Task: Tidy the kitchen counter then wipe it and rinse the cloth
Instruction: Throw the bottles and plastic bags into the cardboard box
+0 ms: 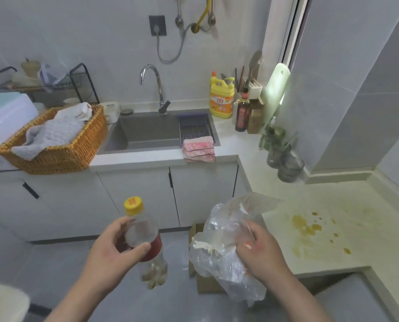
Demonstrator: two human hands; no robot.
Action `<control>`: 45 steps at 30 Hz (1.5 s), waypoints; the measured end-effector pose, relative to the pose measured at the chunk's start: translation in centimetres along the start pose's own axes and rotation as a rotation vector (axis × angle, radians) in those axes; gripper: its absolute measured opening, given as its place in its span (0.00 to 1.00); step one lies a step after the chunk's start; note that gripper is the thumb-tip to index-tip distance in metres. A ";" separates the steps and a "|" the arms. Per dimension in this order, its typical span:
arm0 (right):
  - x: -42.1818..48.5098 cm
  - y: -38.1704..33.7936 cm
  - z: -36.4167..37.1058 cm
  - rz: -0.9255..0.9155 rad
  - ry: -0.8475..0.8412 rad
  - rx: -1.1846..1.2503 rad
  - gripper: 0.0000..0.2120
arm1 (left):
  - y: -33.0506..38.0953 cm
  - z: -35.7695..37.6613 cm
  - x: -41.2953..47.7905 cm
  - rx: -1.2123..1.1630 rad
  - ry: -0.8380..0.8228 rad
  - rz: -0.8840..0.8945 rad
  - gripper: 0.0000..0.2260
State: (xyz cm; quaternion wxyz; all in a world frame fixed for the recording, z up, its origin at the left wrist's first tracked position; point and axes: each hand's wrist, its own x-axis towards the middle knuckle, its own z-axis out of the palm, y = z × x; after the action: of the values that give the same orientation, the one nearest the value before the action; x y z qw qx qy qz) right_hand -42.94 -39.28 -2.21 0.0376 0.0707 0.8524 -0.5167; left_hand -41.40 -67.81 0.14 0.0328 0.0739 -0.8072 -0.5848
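The left hand (117, 248) curls thumb and fingers round a clear, smooth plastic bottle (147, 228) with a red label and a ribbed yellow cap. The bottle is tilted over the floor, and the grip is closed on its upper body. The right hand (261, 251) bunches its grip in a crumpled, translucent plastic bag (224, 228) above a brown cardboard box (205, 285). Just right, the pale table (270, 187) bears yellow-brown smears (306, 226). Farther off, a folded pink cloth (198, 147) lies at the steel sink's (147, 129) front right corner.
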 end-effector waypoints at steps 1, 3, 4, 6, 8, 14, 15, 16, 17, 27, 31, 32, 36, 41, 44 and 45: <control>1.5 0.2 0.0 -0.007 -0.016 -0.010 0.12 | 0.2 0.6 1.3 -0.012 -0.004 -0.008 0.24; 4.3 0.4 -0.1 -0.009 -0.037 -0.032 0.13 | 0.7 1.7 3.8 -0.021 -0.025 -0.008 0.25; 5.5 0.4 -0.1 -0.009 -0.040 -0.041 0.13 | 0.8 2.2 4.9 -0.021 -0.043 -0.006 0.25; 7.5 0.6 -0.1 0.002 -0.040 -0.051 0.12 | 0.9 3.0 7.1 -0.021 -0.069 -0.012 0.26; 9.1 1.1 0.0 0.020 -0.028 -0.046 0.12 | 0.9 3.7 9.2 -0.016 -0.098 -0.015 0.28; 12.4 1.7 0.8 0.077 0.007 0.002 0.22 | 0.3 5.0 15.4 0.006 -0.154 -0.029 0.29; 12.9 1.8 1.0 0.092 0.014 0.001 0.22 | 0.1 5.1 16.5 0.020 -0.161 -0.033 0.29; 13.4 1.8 1.3 0.106 0.020 -0.005 0.20 | -0.3 5.2 17.7 0.033 -0.174 -0.039 0.30; 14.0 1.8 1.8 0.119 0.029 -0.019 0.17 | -0.5 5.2 18.8 0.041 -0.192 -0.049 0.30; 21.1 3.2 8.8 0.304 0.124 -0.147 0.08 | -7.8 6.1 31.1 0.076 -0.395 -0.092 0.23; 23.9 6.8 11.5 0.376 0.148 -0.139 0.05 | -12.4 8.7 34.1 0.104 -0.473 -0.113 0.22; 24.5 8.0 12.2 0.391 0.162 -0.139 0.04 | -13.8 9.5 34.7 0.101 -0.498 -0.127 0.22; 27.1 14.1 15.3 0.436 0.172 -0.118 0.07 | -19.9 13.3 36.2 0.082 -0.548 -0.227 0.21; 30.5 23.5 19.7 0.479 0.142 -0.085 0.12 | -29.7 19.2 37.9 0.048 -0.531 -0.344 0.19; 32.8 30.3 22.3 0.481 0.088 -0.111 0.12 | -36.6 22.9 39.1 0.037 -0.532 -0.421 0.15; 33.5 32.5 23.2 0.490 0.088 -0.120 0.15 | -38.9 24.0 39.3 0.053 -0.522 -0.439 0.17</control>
State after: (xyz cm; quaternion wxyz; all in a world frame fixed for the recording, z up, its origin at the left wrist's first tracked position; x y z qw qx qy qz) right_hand -71.06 -42.24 -46.00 0.1285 0.2953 0.8398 -0.4370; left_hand -80.37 -63.36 -45.66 -0.3034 0.0948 -0.7679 -0.5561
